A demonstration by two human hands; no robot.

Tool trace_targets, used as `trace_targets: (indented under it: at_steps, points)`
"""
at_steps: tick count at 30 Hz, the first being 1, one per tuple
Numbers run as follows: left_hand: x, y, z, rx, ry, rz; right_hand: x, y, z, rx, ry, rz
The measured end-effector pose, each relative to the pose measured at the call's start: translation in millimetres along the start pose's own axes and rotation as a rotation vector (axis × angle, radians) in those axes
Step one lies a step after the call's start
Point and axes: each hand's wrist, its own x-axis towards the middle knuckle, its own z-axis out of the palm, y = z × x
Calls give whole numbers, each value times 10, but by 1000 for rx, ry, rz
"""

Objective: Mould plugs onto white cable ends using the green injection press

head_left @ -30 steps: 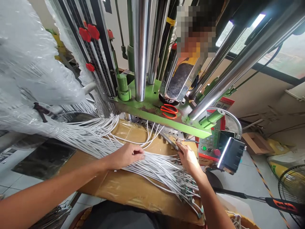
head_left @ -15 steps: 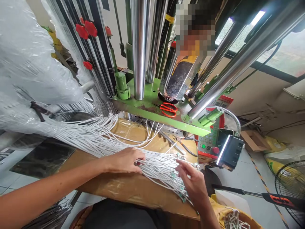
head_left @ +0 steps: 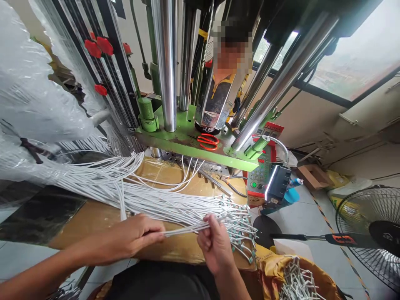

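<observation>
A few white cables (head_left: 186, 228) stretch between my hands, lifted at the near side of the big bundle. My left hand (head_left: 134, 237) is closed round them, thumb along the top. My right hand (head_left: 215, 241) pinches the same cables close to their ends, fingers curled. Behind, the large bundle of white cables (head_left: 162, 202) lies across the tape-covered board (head_left: 175, 250). Small greenish-clear connectors (head_left: 240, 237) tip many cable ends, fanned out at the right. Cable ends inside my right hand are partly hidden.
A green press plate (head_left: 184, 146) with red-handled scissors (head_left: 208, 141) stands behind the board. Pliers (head_left: 234, 183) and a metal bar (head_left: 215, 183) lie near it. A control box (head_left: 258, 175), lamp (head_left: 278, 183), fan (head_left: 375, 233) and scrap bag (head_left: 271, 271) are at right. Another person (head_left: 223, 83) is beyond the press.
Both hands have moved from the bundle toward the near edge, with a few cables now held between them. The right hand has closed. The whole view has shifted slightly.
</observation>
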Motion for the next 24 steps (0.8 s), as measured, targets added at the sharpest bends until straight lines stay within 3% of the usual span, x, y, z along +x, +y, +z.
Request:
trace_targets:
  at_steps: [2,6,9,11,13,16,17,19,22,24]
  points:
    - [-40,-56,177,-128,0,-24,3,6,18,-224,-15,-47]
    - [78,-67,543,-522,-3,-66,-2,33,-1,-621,-164,-82]
    - [171,-59,658,-541,84,-103,42,-82,-140,-687,36,-255]
    - [220,-85,685,-567,85,-96,62,-180,-207,-765,78,-379]
    - [290,-135,716,-682,64,-56,50,-232,-187,-929,-69,-424]
    - [428,-219,774,-815,123,6,57,-259,-59,-1174,-445,-436]
    - [468,-237,783,-830,153,6,99,-289,-34,-1228,-509,-454]
    - [523,-245,770,-856,220,-31,272,-417,-66,-1394,-420,-544]
    - [542,-196,683,-993,299,-128,687,-723,-308,-1828,-5,-677]
    - [546,-160,621,-1102,330,-161,954,-898,-497,-1964,77,-651]
